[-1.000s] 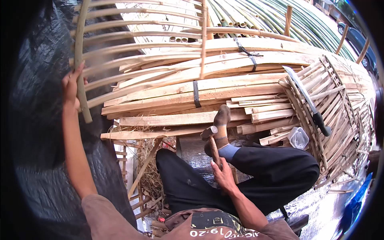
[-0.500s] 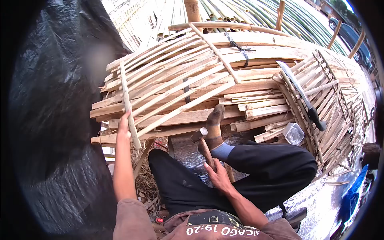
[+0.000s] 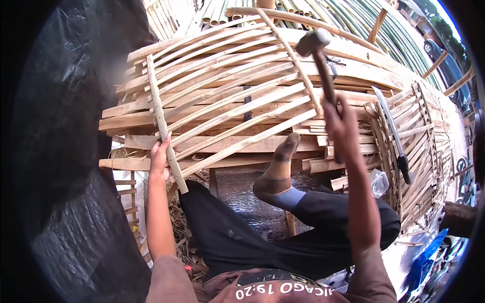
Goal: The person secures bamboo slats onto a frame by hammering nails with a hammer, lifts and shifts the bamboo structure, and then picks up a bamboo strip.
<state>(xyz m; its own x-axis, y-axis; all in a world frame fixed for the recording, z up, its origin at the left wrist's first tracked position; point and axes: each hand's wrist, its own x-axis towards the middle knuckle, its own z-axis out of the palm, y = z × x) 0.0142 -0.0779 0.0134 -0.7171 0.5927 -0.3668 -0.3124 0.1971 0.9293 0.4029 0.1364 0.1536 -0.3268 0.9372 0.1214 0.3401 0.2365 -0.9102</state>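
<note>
A ladder-like wooden frame [image 3: 237,83], made of several thin slats between two crosspieces, lies over the stacked boards. My left hand [image 3: 159,157] is closed round the lower part of its left crosspiece [image 3: 159,108]. Raised at the right of the frame, my right hand [image 3: 341,123] grips the handle of a hammer [image 3: 314,43], whose metal head points up and away from me. The right hand is slightly blurred. The hammer head appears near the top of the right crosspiece [image 3: 290,53], and whether they touch cannot be told.
Long boards [image 3: 136,121] extend under the frame. A large knife [image 3: 391,126] rests on assembled slats [image 3: 422,151] at the right, near a clear plastic container [image 3: 378,183]. My socked foot [image 3: 278,174] is close to the boards. Black sheeting [image 3: 76,151] covers the left side.
The frame has come down from the upper left onto the boards with my left hand holding it. My right hand has lifted the hammer from beside my foot up to the right.
</note>
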